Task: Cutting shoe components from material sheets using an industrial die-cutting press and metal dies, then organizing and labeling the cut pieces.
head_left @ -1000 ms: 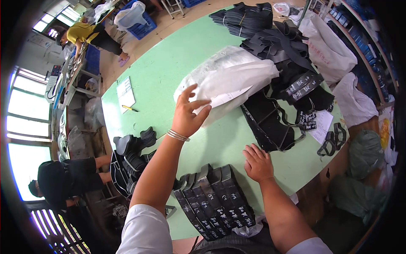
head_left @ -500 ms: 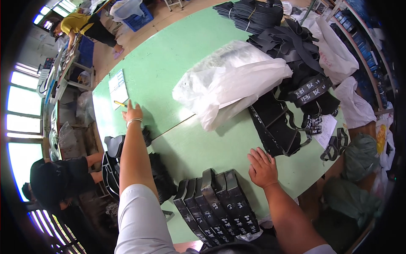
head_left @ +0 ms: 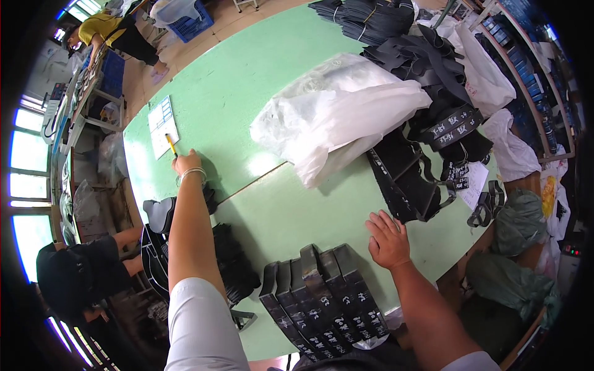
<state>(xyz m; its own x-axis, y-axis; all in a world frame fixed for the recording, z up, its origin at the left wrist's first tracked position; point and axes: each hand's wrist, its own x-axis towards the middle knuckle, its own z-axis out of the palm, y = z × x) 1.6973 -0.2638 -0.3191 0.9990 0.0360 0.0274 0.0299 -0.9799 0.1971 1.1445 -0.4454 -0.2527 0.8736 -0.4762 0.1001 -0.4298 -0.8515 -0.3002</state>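
My left hand, with a bracelet at the wrist, reaches far across the green table. Its fingers are closed on the near end of a yellow pen, whose other end points away over a white printed pad. Flat on the table, fingers outstretched and holding nothing, rests my right hand. Just beyond it lie black strapped pieces. Between my forearms stands a row of black block-like pieces with white handwriting.
A crumpled translucent plastic bag covers the table's middle. Black strips and marked black bands are heaped at far right. Dark pieces sit beside my left forearm. One person is at the left; another bends over a bench.
My left hand has closed on the pen, which has turned from lying crosswise to pointing away from me. My right hand stays on the table. The view has shifted slightly.
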